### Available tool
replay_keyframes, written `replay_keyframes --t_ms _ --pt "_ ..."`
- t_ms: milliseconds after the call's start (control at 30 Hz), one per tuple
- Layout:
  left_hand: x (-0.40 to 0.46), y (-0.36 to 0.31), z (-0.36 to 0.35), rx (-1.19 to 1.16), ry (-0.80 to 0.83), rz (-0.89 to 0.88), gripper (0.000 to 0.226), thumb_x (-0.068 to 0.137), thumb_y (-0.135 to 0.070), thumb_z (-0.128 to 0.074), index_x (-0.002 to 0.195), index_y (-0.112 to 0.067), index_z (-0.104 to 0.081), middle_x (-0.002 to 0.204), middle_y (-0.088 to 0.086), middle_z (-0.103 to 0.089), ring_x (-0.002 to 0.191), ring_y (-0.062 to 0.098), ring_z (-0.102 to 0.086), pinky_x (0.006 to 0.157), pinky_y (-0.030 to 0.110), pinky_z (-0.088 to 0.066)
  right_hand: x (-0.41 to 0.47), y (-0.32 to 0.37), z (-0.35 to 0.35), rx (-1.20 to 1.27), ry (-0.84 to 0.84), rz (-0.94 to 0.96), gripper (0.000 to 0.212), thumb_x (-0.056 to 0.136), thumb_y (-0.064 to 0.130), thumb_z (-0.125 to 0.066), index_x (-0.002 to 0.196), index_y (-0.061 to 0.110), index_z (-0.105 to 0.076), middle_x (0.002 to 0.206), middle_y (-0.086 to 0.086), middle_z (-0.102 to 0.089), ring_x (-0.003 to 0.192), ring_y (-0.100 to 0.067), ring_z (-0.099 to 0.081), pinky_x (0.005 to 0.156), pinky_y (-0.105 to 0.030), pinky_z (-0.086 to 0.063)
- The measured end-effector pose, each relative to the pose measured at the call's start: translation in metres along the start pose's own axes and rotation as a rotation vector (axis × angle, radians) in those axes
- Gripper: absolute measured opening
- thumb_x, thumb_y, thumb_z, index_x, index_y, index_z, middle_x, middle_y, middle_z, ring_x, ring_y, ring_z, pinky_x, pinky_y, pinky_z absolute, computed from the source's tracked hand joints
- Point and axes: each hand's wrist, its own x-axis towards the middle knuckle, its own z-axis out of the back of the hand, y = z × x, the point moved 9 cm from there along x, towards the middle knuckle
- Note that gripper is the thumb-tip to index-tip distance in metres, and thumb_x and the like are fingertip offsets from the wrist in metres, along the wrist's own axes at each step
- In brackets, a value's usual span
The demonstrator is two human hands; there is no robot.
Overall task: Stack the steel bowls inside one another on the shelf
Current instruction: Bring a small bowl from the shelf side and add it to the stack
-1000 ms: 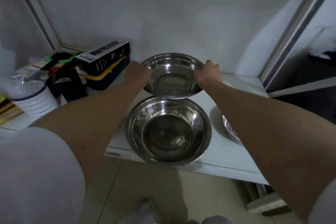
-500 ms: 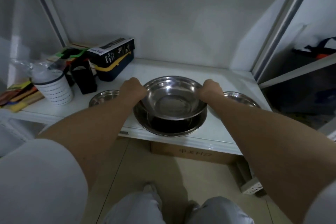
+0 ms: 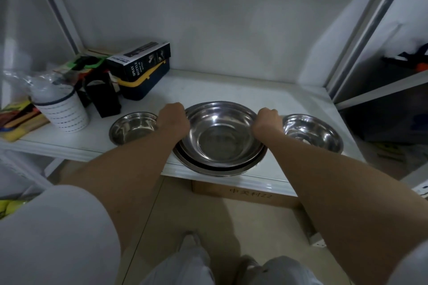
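Seen from above, looking down at a white shelf (image 3: 231, 90) with four steel bowls. A second earlier, held in the air above the large bowl (image 3: 209, 168); half a second earlier, partly lowered into it; now the medium bowl (image 3: 220, 134) sat nested inside, only a thin rim of the larger one showing around its front edge at the shelf's near lip. Judged from that: first nesting all but finished, two bowls left to add. Left hand (image 3: 173, 120) clamped on the medium bowl's left rim, knuckles up, fingers curled over the edge and out of sight. Right hand (image 3: 268, 122) clamped likewise on the right rim. Both forearms stretched forward and nearly parallel, wrists level with the rims, white sleeves at the bottom corners. Small bowl (image 3: 132, 127) alone just left of the left hand, touching nothing. Another bowl (image 3: 312, 133) alone just right of the right hand. Further left, a striped white cup (image 3: 62, 113) and a black box (image 3: 139, 62) marked "spray bottle", clear of the stack.
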Motion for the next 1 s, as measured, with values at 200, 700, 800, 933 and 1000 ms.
replay_keyframes --t_ms 200,700,800,933,1000 --pt "-0.005 -0.006 -0.004 0.071 -0.015 -0.029 0.014 0.089 -0.004 -0.061 0.102 0.0 -0.063 0.1 0.015 -0.067 0.091 0.029 -0.066 0.071 0.029 -0.048 -0.004 0.003 -0.005 -0.125 -0.012 0.038 0.026 0.089 0.007 -0.056 0.115 0.005 -0.06 0.112 -0.014 -0.064 0.107 -0.032 -0.062 0.086 -0.04 -0.052" --pt "-0.041 -0.276 -0.084 -0.185 0.222 -0.41 0.032 0.088 -0.024 -0.049 0.111 -0.009 -0.065 0.117 0.016 -0.065 0.109 0.037 -0.06 0.086 0.039 -0.05 0.016 -0.204 0.089 0.05 -0.139 -0.356 0.038 0.091 0.016 -0.046 0.126 0.006 -0.054 0.132 -0.016 -0.055 0.124 -0.036 -0.051 0.094 -0.041 -0.045" --pt "-0.029 -0.276 -0.084 -0.146 0.164 -0.39 0.032 0.09 -0.023 -0.048 0.115 -0.011 -0.064 0.118 0.014 -0.065 0.112 0.034 -0.057 0.087 0.038 -0.05 0.025 -0.203 0.085 0.09 -0.125 -0.296 0.04 0.092 0.024 -0.044 0.127 0.005 -0.052 0.13 -0.018 -0.055 0.123 -0.037 -0.05 0.099 -0.043 -0.044" --pt "-0.024 -0.266 -0.097 -0.08 0.186 -0.367 0.032 0.09 -0.023 -0.05 0.116 -0.012 -0.064 0.12 0.014 -0.065 0.113 0.034 -0.058 0.089 0.038 -0.049 0.034 -0.201 0.06 0.149 -0.07 -0.314 0.048 0.091 0.031 -0.046 0.133 0.008 -0.046 0.133 -0.017 -0.051 0.124 -0.038 -0.048 0.095 -0.042 -0.045" --pt "-0.021 -0.263 -0.103 -0.053 0.198 -0.371 0.03 0.092 -0.017 -0.048 0.117 -0.009 -0.063 0.12 0.015 -0.065 0.11 0.035 -0.06 0.085 0.036 -0.048 0.03 -0.198 0.055 0.201 -0.048 -0.333 0.049 0.089 0.028 -0.048 0.134 0.008 -0.044 0.133 -0.017 -0.05 0.122 -0.038 -0.05 0.092 -0.041 -0.048"
